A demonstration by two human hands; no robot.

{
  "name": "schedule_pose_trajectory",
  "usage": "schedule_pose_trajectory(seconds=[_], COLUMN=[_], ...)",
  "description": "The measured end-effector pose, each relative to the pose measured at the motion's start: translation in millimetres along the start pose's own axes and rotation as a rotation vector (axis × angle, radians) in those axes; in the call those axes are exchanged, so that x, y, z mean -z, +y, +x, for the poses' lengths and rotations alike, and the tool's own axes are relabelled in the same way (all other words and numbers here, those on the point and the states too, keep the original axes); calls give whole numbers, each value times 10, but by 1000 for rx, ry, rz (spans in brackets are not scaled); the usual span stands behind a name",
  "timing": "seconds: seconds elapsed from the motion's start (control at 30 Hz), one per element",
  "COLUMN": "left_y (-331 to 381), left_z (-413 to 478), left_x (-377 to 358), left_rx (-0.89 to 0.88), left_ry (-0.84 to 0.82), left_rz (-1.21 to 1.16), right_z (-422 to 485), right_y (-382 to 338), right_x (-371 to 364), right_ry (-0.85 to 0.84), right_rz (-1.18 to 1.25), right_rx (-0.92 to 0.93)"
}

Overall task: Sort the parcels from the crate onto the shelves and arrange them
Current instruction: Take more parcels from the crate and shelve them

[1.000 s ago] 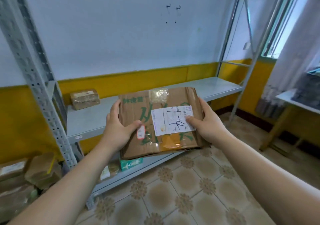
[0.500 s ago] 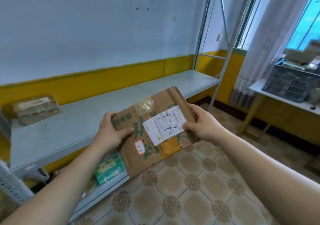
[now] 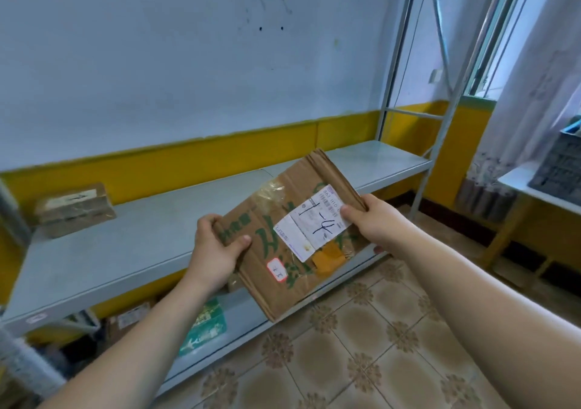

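Note:
I hold a flat brown cardboard parcel [image 3: 283, 270] with green print and a white label marked in black pen, tilted in front of the grey metal shelf [image 3: 141, 239]. My left hand [image 3: 217, 251] grips its left edge, thumb on top. My right hand [image 3: 374, 220] grips its right edge, thumb on the label. The parcel hangs over the shelf's front edge, above the floor. Another taped brown parcel [image 3: 74, 209] lies at the far left of the same shelf. A dark plastic crate [image 3: 562, 169] sits on a white table at the right edge.
A lower shelf holds a green-printed box [image 3: 206, 327] and a small brown parcel [image 3: 129, 317]. The rack's upright posts [image 3: 393, 72] stand at the right end. A curtain [image 3: 528, 94] hangs by the window. Patterned tile floor [image 3: 361, 345] lies in front of the rack.
My view has swung right along the shelf. The parcel has tilted more, its right end higher, and sits closer to the shelf's right half. Both hands keep their grip.

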State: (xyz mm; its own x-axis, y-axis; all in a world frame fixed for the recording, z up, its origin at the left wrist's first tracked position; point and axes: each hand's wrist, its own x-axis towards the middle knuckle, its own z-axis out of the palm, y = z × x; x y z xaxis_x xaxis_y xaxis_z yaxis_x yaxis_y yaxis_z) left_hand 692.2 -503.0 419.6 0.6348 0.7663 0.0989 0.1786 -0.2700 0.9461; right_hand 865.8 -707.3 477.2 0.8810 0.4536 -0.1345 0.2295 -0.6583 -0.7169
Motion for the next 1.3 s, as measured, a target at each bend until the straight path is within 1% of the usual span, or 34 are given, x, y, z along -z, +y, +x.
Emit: schedule_pose_trajectory(seconds=[0.07, 0.27, 0.33, 0.4, 0.47, 0.53, 0.6, 0.77, 0.87, 1.1, 1.3], left_y=[74, 258, 333, 393, 411, 406, 401, 266, 112, -393, -890], left_z=[22, -1, -13, -16, -15, -6, -1, 171, 359, 1037, 1656], left_x=[-204, -609, -656, -656, -641, -614, -610, -463, -271, 403, 996], left_rx=[-17, -76, -100, -107, -136, -192, -207, -165, -133, -53, 79], left_ry=[16, 52, 71, 56, 25, -9, -27, 42, 69, 89, 51], left_rz=[24, 95, 107, 118, 167, 247, 296, 283, 297, 324, 344], right_z=[145, 500, 585, 652, 699, 740, 788, 962, 1116, 1614, 2031], right_y=[141, 365, 367, 331, 259, 134, 39, -202, -399, -978, -1382], right_x=[163, 439, 453, 455, 453, 389, 285, -90, -376, -1286, -2164], right_ry=[31, 230, 254, 232, 199, 175, 158, 32, -10, -125, -241], right_rz=[94, 493, 555, 599, 579, 489, 402, 317, 283, 206, 199], right_rx=[42, 109, 136, 168, 207, 269, 319, 363, 392, 384, 285])
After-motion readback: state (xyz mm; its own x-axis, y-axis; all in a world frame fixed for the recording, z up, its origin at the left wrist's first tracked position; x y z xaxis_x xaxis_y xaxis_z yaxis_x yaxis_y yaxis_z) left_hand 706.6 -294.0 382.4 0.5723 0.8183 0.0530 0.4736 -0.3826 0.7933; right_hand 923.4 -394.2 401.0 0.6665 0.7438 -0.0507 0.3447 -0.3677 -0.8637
